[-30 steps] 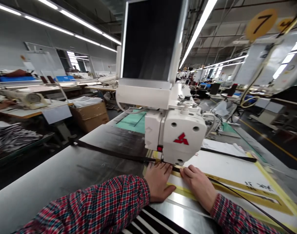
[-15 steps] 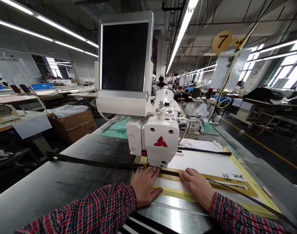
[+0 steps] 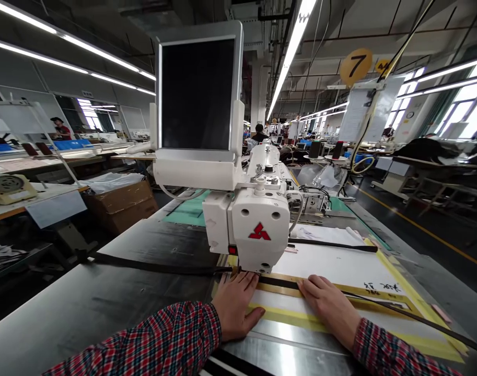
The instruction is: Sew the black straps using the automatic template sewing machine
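Observation:
A long black strip (image 3: 279, 282) lies along a tan slotted template with yellow taped edges (image 3: 426, 313), running under the white sewing head (image 3: 257, 230). My left hand (image 3: 238, 308) lies flat with its thumb spread, its fingertips on the work right below the sewing head. Whatever is under those fingertips is hidden. Further right, my right hand (image 3: 328, 308) has its fingers bent together on the strip, gripping it against the template. From there the strip's tail trails off to the lower right.
Another black strip (image 3: 155, 265) stretches leftward across the metal table (image 3: 116, 303). Above the sewing head stands a dark screen (image 3: 197, 94). Black-and-white striped material (image 3: 234, 363) shows at the near edge. A cardboard box (image 3: 123, 206) sits to the left.
My right hand has slid slightly right along the strip, widening the distance between my hands. My left hand stays in about the same place by the sewing head. The view has shifted a little.

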`<state>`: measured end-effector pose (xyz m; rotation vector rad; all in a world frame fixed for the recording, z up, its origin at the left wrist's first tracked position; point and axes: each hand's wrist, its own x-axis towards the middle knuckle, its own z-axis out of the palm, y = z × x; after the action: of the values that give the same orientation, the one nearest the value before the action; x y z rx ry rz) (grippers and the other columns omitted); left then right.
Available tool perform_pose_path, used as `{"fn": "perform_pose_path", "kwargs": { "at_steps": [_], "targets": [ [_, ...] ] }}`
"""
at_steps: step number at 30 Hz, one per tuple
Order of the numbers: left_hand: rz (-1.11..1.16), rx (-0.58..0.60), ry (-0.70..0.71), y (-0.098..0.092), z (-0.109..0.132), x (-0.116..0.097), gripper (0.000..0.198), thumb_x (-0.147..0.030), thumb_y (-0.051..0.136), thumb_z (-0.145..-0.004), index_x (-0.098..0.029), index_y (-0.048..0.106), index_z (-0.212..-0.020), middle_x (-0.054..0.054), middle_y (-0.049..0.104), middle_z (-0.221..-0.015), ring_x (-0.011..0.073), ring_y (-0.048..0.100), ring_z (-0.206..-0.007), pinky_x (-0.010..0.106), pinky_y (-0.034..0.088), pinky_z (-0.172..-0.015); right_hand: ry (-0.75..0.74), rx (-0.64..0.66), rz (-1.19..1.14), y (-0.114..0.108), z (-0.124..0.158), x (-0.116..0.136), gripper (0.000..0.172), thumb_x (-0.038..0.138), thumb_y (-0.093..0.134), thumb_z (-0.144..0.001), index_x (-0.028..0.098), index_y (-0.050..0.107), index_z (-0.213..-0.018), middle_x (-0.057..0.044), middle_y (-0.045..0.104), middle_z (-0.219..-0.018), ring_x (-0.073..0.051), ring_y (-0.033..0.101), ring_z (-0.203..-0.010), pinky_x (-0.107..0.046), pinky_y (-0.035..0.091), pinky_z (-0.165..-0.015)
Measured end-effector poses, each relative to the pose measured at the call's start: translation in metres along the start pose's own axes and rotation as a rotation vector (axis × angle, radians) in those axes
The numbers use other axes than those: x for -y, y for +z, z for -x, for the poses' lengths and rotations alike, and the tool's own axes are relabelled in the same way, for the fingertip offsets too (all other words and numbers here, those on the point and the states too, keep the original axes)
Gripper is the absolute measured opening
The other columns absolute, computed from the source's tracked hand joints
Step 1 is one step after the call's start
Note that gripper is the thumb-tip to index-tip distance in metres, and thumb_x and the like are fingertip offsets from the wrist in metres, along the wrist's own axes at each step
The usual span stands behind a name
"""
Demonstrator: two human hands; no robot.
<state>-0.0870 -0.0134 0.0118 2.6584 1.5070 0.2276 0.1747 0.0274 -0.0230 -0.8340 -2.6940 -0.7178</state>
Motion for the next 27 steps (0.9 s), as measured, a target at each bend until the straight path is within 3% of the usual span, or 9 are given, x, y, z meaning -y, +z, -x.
{"fn": "perform_pose_path", "kwargs": {
  "at_steps": [10,17,27],
  "targets": [
    [0.020,0.004,-0.015,0.001,0.003,0.003,0.062,-0.049,0.041,-0.082,-0.010,0.039,-0.130,0.014,0.041,-0.134,0.0319,0.038,-0.120,0.051,0.029,-0.100,-0.035,-0.099,-0.005,0.000,-0.004,0.003,0.032,0.000,0.032,-0.082,-0.003,0.055,-0.104,-0.012,0.049,-0.086,-0.023,0.046,-0.076,-0.037,0.053,-0.065],
    [-0.037,0.047,-0.003,-0.001,0.013,0.022,0.066,-0.050,0.040,-0.083,-0.011,0.032,-0.136,0.013,0.035,-0.139,0.0323,0.030,-0.126,0.052,0.028,-0.100,-0.033,-0.117,0.003,0.005,-0.020,0.012,0.033,0.002,0.028,-0.085,0.001,0.056,-0.103,-0.011,0.050,-0.084,-0.021,0.046,-0.073,-0.035,0.051,-0.063],
    [-0.012,-0.012,0.058,-0.006,0.026,0.048,0.061,-0.045,0.043,-0.084,-0.009,0.039,-0.132,0.013,0.032,-0.140,0.0262,0.024,-0.131,0.041,0.025,-0.105,-0.035,-0.097,-0.046,0.002,-0.043,0.026,0.033,0.005,0.026,-0.089,0.001,0.055,-0.103,-0.011,0.051,-0.083,-0.022,0.045,-0.072,-0.034,0.049,-0.062]
  ]
}}
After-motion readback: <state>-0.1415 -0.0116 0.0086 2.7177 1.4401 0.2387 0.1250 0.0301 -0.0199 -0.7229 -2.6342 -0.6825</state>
